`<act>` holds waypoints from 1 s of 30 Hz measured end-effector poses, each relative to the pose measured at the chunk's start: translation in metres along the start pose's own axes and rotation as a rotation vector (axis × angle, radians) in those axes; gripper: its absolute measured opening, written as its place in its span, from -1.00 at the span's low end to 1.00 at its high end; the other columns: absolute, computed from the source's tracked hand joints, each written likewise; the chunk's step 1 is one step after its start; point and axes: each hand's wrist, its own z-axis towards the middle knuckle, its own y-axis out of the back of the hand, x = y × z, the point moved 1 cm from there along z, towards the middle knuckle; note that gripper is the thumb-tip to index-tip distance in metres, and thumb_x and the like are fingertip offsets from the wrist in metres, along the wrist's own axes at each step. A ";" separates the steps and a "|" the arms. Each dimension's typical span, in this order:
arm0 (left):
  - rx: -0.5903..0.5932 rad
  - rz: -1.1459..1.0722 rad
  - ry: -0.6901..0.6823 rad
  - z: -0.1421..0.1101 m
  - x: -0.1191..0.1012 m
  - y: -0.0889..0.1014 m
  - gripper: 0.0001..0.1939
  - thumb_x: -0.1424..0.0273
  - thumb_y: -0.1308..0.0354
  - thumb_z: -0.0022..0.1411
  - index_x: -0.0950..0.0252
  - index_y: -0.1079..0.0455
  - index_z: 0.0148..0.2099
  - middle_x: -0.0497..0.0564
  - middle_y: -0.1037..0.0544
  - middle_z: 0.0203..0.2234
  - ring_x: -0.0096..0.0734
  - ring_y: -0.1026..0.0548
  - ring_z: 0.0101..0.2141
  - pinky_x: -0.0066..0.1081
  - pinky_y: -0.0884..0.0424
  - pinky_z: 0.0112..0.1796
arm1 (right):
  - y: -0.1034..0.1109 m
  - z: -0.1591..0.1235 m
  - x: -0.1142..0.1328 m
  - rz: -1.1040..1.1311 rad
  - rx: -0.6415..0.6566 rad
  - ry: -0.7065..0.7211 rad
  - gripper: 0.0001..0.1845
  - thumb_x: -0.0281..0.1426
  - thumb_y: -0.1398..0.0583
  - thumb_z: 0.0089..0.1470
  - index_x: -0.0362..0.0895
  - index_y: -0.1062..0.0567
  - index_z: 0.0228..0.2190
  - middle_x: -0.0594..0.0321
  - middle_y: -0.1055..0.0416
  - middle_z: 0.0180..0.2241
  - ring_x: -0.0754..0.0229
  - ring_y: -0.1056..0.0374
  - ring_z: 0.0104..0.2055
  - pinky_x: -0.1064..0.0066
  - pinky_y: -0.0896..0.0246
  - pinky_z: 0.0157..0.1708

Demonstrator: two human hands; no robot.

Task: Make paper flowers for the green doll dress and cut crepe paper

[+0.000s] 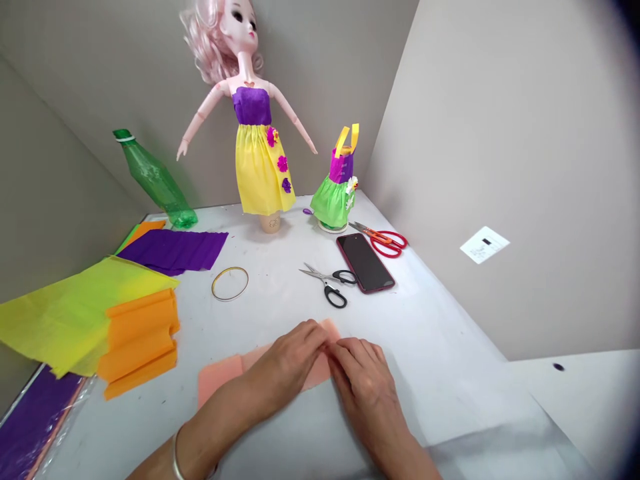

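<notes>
Closest to me, my left grip, a thin bangle on its wrist, and my right grip were drawn together, fingers curled and clamped on a sheet of peach crepe paper. That paper lay on the white counter directly under my hands, one end showing past my left wrist and a corner rising just beyond my fingertips. Ahead of my hands, black-handled scissors lay slightly open, just beside a dark smartphone in a red case. Red-handled scissors lay beyond the phone. To the left sat a thin gold ring, then folded orange crepe paper overlapping a yellow-green sheet, with purple crepe paper farther back. Against the grey wall, a pink-haired doll in a purple and yellow paper dress stood upright on a paper cup. A small green and purple paper dress stood nearby, and a green plastic bottle leaned tilted in the corner.
</notes>
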 end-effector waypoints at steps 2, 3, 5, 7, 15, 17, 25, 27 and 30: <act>-0.041 -0.019 0.003 -0.001 -0.001 -0.007 -0.80 0.57 0.11 0.40 0.27 -0.32 -0.14 0.00 -0.41 -0.26 -0.41 -0.39 -0.25 -0.40 -0.39 -0.21 | 0.001 -0.003 0.000 -0.007 0.011 0.041 -0.74 -0.59 -0.02 0.27 -0.18 -0.48 -0.19 0.14 -0.43 -0.32 0.12 -0.27 -0.30 0.25 -0.10 -0.26; -0.057 -0.026 -0.013 -0.002 -0.001 -0.010 -0.79 0.56 0.12 0.41 0.27 -0.32 -0.09 0.02 -0.43 -0.21 -0.41 -0.40 -0.20 -0.39 -0.41 -0.17 | 0.002 -0.005 0.000 -0.011 0.020 0.067 -0.73 -0.60 -0.01 0.27 -0.19 -0.47 -0.16 0.13 -0.44 -0.29 0.12 -0.28 -0.28 0.25 -0.11 -0.25; -0.063 -0.007 -0.070 -0.003 -0.001 -0.013 -0.76 0.53 0.10 0.42 0.25 -0.30 0.04 0.07 -0.43 -0.06 -0.37 -0.39 -0.07 -0.33 -0.40 -0.04 | 0.005 -0.010 0.000 -0.018 0.030 0.115 -0.71 -0.62 0.00 0.26 -0.20 -0.46 -0.12 0.09 -0.46 -0.22 0.10 -0.30 -0.23 0.24 -0.14 -0.22; -0.063 0.061 -0.126 -0.005 0.000 -0.015 -0.70 0.50 0.08 0.43 0.25 -0.24 0.15 0.10 -0.40 0.08 -0.32 -0.33 0.06 -0.26 -0.36 0.07 | 0.010 -0.014 -0.002 -0.027 0.024 0.140 -0.71 -0.63 -0.01 0.25 -0.21 -0.46 -0.12 0.08 -0.47 -0.18 0.09 -0.31 -0.18 0.24 -0.16 -0.18; 0.048 0.312 -0.125 -0.010 0.017 -0.022 -0.43 0.59 0.15 0.41 0.18 0.07 0.39 0.07 -0.20 0.31 -0.25 -0.02 0.33 -0.03 -0.08 0.26 | 0.027 -0.021 -0.012 -0.166 0.012 0.182 -0.72 -0.55 -0.03 0.26 -0.19 -0.46 -0.07 0.07 -0.52 -0.12 0.05 -0.38 -0.04 0.19 -0.23 -0.05; 0.098 0.319 -0.101 -0.010 0.020 -0.021 -0.36 0.61 0.15 0.38 0.16 0.15 0.41 0.03 -0.12 0.35 -0.25 0.08 0.36 -0.02 0.00 0.29 | 0.029 -0.021 -0.013 -0.251 0.054 0.221 -0.67 -0.46 -0.04 0.28 -0.24 -0.41 0.03 0.01 -0.48 0.00 -0.03 -0.32 0.10 0.10 -0.20 0.03; 0.137 0.287 -0.079 -0.010 0.021 -0.020 -0.32 0.65 0.18 0.34 0.13 0.17 0.42 -0.01 -0.06 0.37 -0.29 0.13 0.37 -0.03 0.06 0.31 | 0.034 -0.024 -0.013 -0.392 0.230 0.270 -0.45 -0.24 -0.10 0.24 -0.29 -0.29 0.16 -0.02 -0.32 0.18 -0.11 -0.19 0.24 -0.03 -0.20 0.08; 0.137 0.289 -0.079 -0.011 0.022 -0.021 -0.33 0.65 0.17 0.34 0.14 0.15 0.41 -0.02 -0.06 0.37 -0.30 0.14 0.37 -0.04 0.07 0.31 | 0.036 -0.026 -0.014 -0.406 0.233 0.270 -0.46 -0.24 -0.10 0.25 -0.28 -0.30 0.15 0.00 -0.32 0.18 -0.10 -0.19 0.24 -0.02 -0.18 0.09; 0.141 0.285 -0.071 -0.011 0.025 -0.022 -0.34 0.64 0.16 0.34 0.15 0.12 0.41 -0.02 -0.06 0.37 -0.32 0.14 0.37 -0.05 0.06 0.31 | 0.038 -0.027 -0.016 -0.421 0.224 0.271 -0.45 -0.21 -0.10 0.24 -0.29 -0.30 0.15 -0.01 -0.32 0.18 -0.11 -0.19 0.24 -0.02 -0.15 0.11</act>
